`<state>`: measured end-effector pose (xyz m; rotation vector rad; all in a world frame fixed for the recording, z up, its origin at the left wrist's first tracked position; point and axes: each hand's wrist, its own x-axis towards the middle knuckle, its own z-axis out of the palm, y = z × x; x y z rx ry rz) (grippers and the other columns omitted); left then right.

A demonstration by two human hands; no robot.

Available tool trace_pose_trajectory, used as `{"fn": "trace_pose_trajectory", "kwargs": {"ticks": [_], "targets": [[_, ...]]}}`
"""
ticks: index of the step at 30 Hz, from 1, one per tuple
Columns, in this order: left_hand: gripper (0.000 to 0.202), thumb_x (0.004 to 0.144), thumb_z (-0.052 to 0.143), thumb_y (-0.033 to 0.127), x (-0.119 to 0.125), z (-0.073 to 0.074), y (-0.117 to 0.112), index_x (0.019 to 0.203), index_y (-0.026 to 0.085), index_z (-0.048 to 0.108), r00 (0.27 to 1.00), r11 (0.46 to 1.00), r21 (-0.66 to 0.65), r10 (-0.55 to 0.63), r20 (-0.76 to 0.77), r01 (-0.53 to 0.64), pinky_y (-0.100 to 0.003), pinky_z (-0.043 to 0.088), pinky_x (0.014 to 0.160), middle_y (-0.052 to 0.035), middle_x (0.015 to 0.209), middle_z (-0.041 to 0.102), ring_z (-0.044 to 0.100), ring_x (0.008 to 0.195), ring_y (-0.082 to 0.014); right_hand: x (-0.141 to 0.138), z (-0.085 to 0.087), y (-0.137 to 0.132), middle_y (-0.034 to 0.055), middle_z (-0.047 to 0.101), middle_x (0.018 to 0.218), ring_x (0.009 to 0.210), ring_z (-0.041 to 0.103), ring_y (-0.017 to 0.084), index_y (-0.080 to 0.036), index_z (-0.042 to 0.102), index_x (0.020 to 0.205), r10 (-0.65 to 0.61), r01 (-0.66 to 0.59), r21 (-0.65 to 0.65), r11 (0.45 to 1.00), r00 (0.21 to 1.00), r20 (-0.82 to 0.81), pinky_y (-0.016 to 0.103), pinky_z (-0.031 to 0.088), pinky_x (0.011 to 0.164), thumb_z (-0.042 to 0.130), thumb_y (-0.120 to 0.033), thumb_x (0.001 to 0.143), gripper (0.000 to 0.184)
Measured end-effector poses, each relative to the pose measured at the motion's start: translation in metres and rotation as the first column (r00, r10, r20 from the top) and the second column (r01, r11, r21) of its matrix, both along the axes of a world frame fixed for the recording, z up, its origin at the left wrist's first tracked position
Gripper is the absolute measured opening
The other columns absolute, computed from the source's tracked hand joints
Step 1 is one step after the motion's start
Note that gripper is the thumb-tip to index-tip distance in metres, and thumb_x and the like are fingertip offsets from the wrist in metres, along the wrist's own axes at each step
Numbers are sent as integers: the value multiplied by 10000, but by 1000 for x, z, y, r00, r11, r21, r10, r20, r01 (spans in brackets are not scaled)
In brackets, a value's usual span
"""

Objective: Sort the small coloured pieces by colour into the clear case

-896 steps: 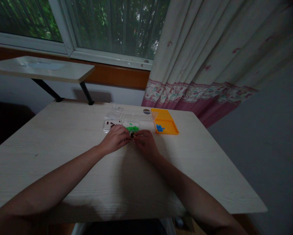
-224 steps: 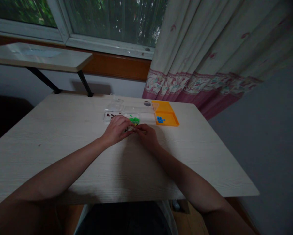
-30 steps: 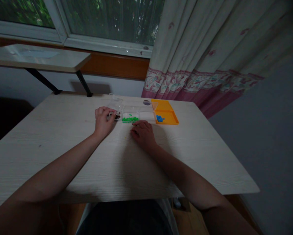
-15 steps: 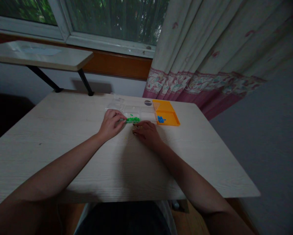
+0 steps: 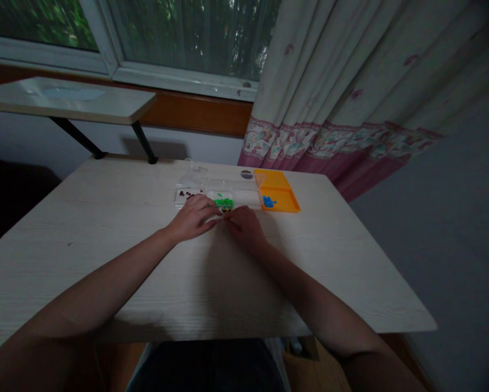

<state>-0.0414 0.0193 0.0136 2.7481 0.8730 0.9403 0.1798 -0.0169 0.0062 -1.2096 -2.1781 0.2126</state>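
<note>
My left hand (image 5: 195,218) and my right hand (image 5: 245,227) meet over the table, fingertips pinched close together. A small yellow-and-dark piece (image 5: 226,210) shows at the fingertips of my right hand; its kind is too small to tell. What my left fingers pinch is hidden. Just beyond them, green pieces (image 5: 223,202) fill the front of a clear plastic box (image 5: 220,185). Partly behind my left hand stands another clear box (image 5: 178,202) with several dark brown pieces (image 5: 182,193). Blue pieces (image 5: 268,202) lie in an open orange box (image 5: 287,202) on the right.
A round dark disc (image 5: 246,175) lies behind the clear boxes. At the back left, a raised shelf (image 5: 105,103) stands on black legs over the pale wooden table (image 5: 146,283). A curtain (image 5: 310,109) hangs beyond the table's back right edge.
My left hand has moved right and nearer to me, from the green pieces to my right fingertips. The brown pieces behind it now show. My right hand stays almost in place.
</note>
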Motion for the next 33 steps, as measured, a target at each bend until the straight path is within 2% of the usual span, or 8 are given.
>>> {"fn": "trace_pose_trajectory", "kwargs": {"ticks": [4, 7, 17, 22, 25, 29, 31, 33], "targets": [[323, 910, 569, 400, 5, 4, -5, 1176, 229, 634, 1000, 999, 31, -20, 1, 20, -410, 420, 930, -89, 1059, 640, 549, 1039, -244, -4, -1, -3, 35, 702, 862, 782, 630, 170, -216, 659, 946, -41, 1, -148, 989, 963, -268, 295, 496, 743, 561, -276, 892, 127], [283, 919, 560, 400, 8, 5, -8, 1131, 238, 654, 1000, 999, 37, -18, 0, 18, -406, 422, 925, -82, 1040, 651, 561, 1028, -239, -4, -1, -4, 8, 680, 793, 691, 621, 140, -215, 619, 888, -60, -42, -227, 973, 904, -424, 253, 490, 652, 609, -343, 857, 131], [207, 941, 528, 370, 9, 0, -6, 1009, 247, 680, 999, 998, 37, -42, 9, 41, -388, 446, 893, -64, 956, 688, 598, 966, -215, -6, -2, -5, -15, 686, 740, 683, 663, 137, -219, 601, 839, -90, -117, -321, 940, 821, -564, 241, 514, 649, 649, -429, 826, 216], [204, 937, 544, 384, 2, 0, -3, 973, 243, 686, 999, 999, 53, -1, 46, -2, -382, 441, 904, -50, 949, 703, 601, 940, -207, -5, 2, -7, 15, 709, 822, 778, 663, 148, -219, 646, 889, -47, -96, -261, 960, 870, -491, 265, 515, 754, 456, -440, 961, 300], [200, 923, 564, 399, -9, 0, 5, 945, 245, 691, 986, 990, 45, 124, 116, -130, -401, 428, 907, -51, 914, 704, 592, 935, -218, 2, 0, -4, 46, 715, 920, 883, 652, 173, -219, 653, 992, -73, 8, -153, 988, 902, -426, 308, 500, 845, 375, -389, 1000, 326], [250, 929, 543, 407, -26, -5, 23, 832, 218, 674, 871, 911, 5, 393, 294, -413, -424, 404, 911, -60, 870, 668, 566, 917, -230, 14, -8, 7, 89, 694, 1021, 998, 601, 221, -193, 628, 1155, -189, 202, 31, 979, 953, -238, 379, 450, 947, 463, -277, 946, 279], [337, 962, 464, 392, -31, -10, 30, 753, 204, 650, 799, 860, -39, 488, 350, -508, -433, 392, 920, -66, 859, 640, 549, 921, -233, 16, -12, 11, 100, 681, 1030, 1029, 580, 234, -174, 646, 1145, -212, 223, 68, 972, 968, -136, 397, 417, 989, 513, -218, 899, 283], [388, 978, 412, 388, -34, -14, 34, 718, 197, 628, 767, 834, -68, 533, 356, -548, -437, 383, 926, -72, 871, 622, 530, 935, -238, 16, -13, 12, 99, 668, 1036, 1047, 562, 238, -178, 678, 1101, -213, 216, 73, 974, 976, -51, 405, 392, 1014, 536, -191, 877, 265]]}}
